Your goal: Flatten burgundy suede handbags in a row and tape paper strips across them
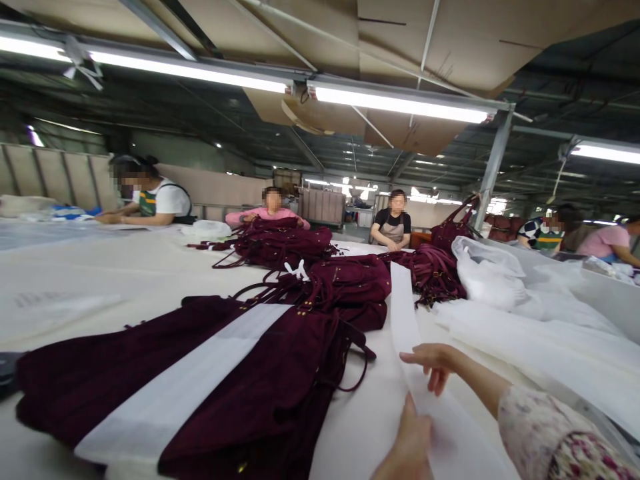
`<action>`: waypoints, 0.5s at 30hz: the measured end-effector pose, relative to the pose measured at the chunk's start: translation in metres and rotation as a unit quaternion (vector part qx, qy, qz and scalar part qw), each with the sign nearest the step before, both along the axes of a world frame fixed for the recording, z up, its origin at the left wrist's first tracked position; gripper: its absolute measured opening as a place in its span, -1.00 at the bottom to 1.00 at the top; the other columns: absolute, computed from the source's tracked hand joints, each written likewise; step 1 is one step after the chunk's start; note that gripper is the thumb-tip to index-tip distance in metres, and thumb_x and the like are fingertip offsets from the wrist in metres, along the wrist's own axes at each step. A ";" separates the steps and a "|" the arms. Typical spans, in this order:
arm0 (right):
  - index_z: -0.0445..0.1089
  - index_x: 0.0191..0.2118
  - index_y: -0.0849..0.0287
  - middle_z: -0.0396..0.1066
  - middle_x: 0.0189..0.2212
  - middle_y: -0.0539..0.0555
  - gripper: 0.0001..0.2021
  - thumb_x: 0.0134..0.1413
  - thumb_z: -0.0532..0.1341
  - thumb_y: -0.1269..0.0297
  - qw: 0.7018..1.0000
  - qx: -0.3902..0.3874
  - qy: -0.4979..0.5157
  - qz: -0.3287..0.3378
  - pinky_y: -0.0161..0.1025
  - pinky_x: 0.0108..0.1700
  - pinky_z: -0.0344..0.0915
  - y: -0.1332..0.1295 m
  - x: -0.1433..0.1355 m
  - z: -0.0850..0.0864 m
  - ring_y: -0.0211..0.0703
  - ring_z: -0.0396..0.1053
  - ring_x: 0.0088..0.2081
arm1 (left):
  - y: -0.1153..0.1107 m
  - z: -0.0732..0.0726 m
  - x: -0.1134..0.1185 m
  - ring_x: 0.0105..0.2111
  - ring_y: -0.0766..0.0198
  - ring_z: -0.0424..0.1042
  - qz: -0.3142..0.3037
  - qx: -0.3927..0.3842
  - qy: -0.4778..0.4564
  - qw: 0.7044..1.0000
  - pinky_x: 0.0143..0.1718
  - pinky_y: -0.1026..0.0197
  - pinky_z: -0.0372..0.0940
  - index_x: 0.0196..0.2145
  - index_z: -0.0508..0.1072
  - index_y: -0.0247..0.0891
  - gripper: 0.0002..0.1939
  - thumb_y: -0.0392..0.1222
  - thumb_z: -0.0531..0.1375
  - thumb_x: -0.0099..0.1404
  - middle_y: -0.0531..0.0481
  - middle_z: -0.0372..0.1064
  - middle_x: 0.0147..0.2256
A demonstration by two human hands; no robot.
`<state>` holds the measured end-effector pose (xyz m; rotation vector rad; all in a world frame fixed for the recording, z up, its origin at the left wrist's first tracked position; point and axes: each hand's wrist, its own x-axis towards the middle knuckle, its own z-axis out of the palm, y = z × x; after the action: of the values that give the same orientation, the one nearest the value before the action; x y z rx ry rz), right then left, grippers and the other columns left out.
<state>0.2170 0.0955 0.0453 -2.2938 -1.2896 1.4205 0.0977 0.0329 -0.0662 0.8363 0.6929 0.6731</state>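
White strip (403, 307) lies beneath the loosely spread right hand (435, 363). Whether the left hand (413, 437) pinches it, I cannot tell.

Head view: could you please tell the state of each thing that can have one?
Tube lights: on.
Fan: motion unclear.
Maroon bags: lying in heaps.
Band: across near bags.
Plastic bag: crumpled.
Strip: laid out lengthwise.
Right hand: open, at strip.
Left hand: at strip, grip unclear.
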 end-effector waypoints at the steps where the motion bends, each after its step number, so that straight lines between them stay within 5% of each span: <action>1: -0.23 0.36 0.32 -0.07 0.25 0.59 0.07 -0.07 0.21 -0.27 1.000 0.019 -0.002 0.018 0.00 -0.37 0.49 -0.013 0.007 0.000 0.34 0.37 0.00 | 0.005 0.005 -0.005 -0.19 0.06 0.43 -0.004 0.000 -0.001 1.000 -0.28 0.14 0.33 0.23 0.01 -0.30 -0.12 -0.36 0.13 -0.10 -0.22 0.35 -0.04; 4: -0.09 0.35 0.19 -0.19 0.34 0.29 -0.10 0.01 0.16 -0.23 0.986 0.129 -0.002 0.109 0.08 0.03 0.35 -0.069 0.027 0.000 0.26 0.00 0.27 | 0.017 0.012 -0.016 -0.27 0.09 0.46 -0.009 0.024 0.004 1.000 -0.31 0.13 0.35 0.10 0.19 -0.34 -0.29 -0.40 0.09 -0.09 -0.19 0.42 -0.17; 6: -0.03 0.34 0.12 -0.17 0.35 0.17 -0.17 0.05 0.13 -0.22 0.971 0.184 -0.004 0.151 0.02 0.29 -0.03 -0.115 0.032 0.001 0.13 -0.18 0.34 | 0.024 0.014 -0.017 -0.29 0.11 0.46 -0.007 0.061 0.034 0.998 -0.31 0.13 0.36 0.04 0.24 -0.35 -0.36 -0.43 0.08 -0.08 -0.18 0.44 -0.19; 9: -0.06 0.33 0.01 -0.31 0.36 0.04 -0.14 -0.02 0.20 -0.22 0.975 0.178 -0.006 0.137 -0.07 0.35 -0.35 -0.176 0.023 0.000 0.07 -0.36 0.36 | 0.035 0.016 -0.013 -0.25 0.12 0.45 0.004 0.136 0.131 0.982 -0.29 0.16 0.38 -0.02 0.29 -0.37 -0.46 -0.43 0.09 -0.03 -0.17 0.44 -0.18; 11: -0.12 0.34 0.00 -0.36 0.36 0.01 -0.08 -0.07 0.23 -0.22 0.981 0.164 0.001 0.104 -0.07 0.35 -0.37 -0.203 0.009 -0.006 0.06 -0.41 0.36 | 0.042 0.019 -0.009 -0.19 0.13 0.43 0.018 0.173 0.181 0.968 -0.25 0.19 0.37 -0.01 0.29 -0.35 -0.47 -0.43 0.10 0.00 -0.15 0.44 -0.15; 15: -0.09 0.35 0.07 -0.11 0.33 0.04 -0.03 -0.12 0.23 -0.25 0.979 0.177 0.080 0.068 -0.04 0.35 -0.30 -0.223 -0.009 -0.039 0.12 -0.24 0.35 | 0.050 0.027 -0.004 -0.13 0.16 0.40 0.023 0.218 0.222 0.950 -0.20 0.25 0.34 0.06 0.24 -0.30 -0.41 -0.44 0.12 0.02 -0.11 0.43 -0.13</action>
<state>0.2081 -0.1277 0.0063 -1.8561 -1.5289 1.2613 0.0935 0.0833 -0.0396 1.4100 0.9877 0.6986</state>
